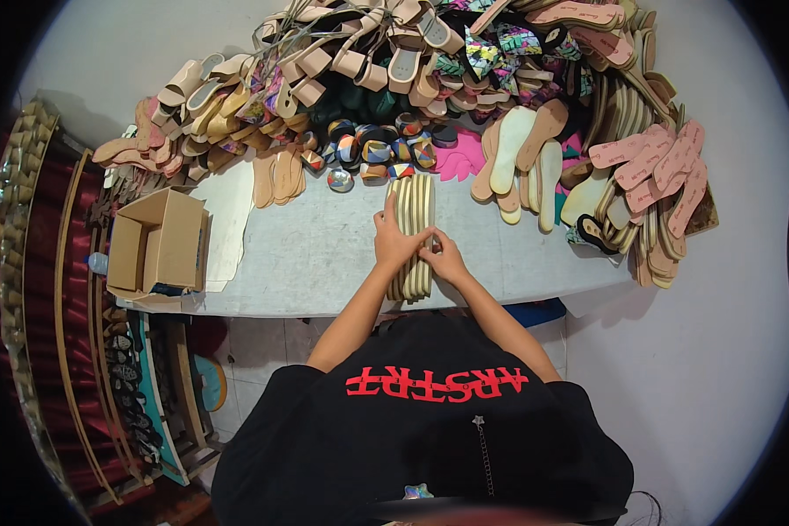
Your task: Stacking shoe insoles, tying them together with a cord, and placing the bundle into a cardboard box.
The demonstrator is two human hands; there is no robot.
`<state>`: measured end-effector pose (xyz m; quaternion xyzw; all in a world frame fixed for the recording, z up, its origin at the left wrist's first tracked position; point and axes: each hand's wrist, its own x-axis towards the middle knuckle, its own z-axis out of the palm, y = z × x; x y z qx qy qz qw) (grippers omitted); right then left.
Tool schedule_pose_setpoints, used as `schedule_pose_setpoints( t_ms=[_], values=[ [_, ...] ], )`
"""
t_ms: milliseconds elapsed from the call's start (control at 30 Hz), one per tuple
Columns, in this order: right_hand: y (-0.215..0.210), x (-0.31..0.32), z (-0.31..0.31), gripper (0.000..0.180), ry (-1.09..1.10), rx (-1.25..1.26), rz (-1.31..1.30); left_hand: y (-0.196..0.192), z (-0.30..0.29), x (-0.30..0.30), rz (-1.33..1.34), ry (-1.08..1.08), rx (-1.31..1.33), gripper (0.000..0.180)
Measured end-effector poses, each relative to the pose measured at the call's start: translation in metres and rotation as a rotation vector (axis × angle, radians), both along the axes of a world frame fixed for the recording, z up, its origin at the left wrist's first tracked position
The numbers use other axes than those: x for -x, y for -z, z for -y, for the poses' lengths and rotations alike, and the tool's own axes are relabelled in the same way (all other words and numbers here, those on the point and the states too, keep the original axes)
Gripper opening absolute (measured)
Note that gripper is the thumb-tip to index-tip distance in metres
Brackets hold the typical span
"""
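Observation:
A row of cream and tan shoe soles (411,197) stands on edge, packed side by side, near the front edge of the table in front of me. My left hand (396,241) grips the row from the left, fingers lying along its top and thumb stretched to the right. On the right side, my right hand (444,255) holds the same row, its bent fingers meeting the left thumb at the edge. Part of the soles is hidden beneath both hands.
Patterned shoe uppers (376,151) lie beyond the soles. An open cardboard box (177,250) stands at the left of the table (307,263). Beige heeled sandals (351,63) are heaped at the back. Pink insoles (649,162) and loose soles (517,149) pile up at the right.

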<state>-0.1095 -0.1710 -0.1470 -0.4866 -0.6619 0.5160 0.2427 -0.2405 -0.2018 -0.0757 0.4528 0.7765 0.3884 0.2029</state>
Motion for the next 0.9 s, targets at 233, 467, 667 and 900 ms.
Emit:
schedule_pose_setpoints(
  t_ms=[233,467,667,900],
  values=[
    [-0.022,-0.009,-0.010,0.038,-0.050,0.088,-0.179,0.004,-0.010,0.011,0.052,0.150,-0.038,0.105],
    [-0.007,-0.021,-0.010,0.036,0.302,-0.031,0.061,0.006,-0.010,0.008,0.011,0.129,-0.029,0.103],
    [-0.003,-0.019,-0.006,0.057,0.494,0.353,-0.439,0.006,-0.008,0.015,0.061,0.126,0.016,0.103],
    [0.015,0.003,0.000,0.052,0.080,0.181,-0.130,0.006,-0.008,0.012,0.029,0.145,-0.034,0.100]
  ],
)
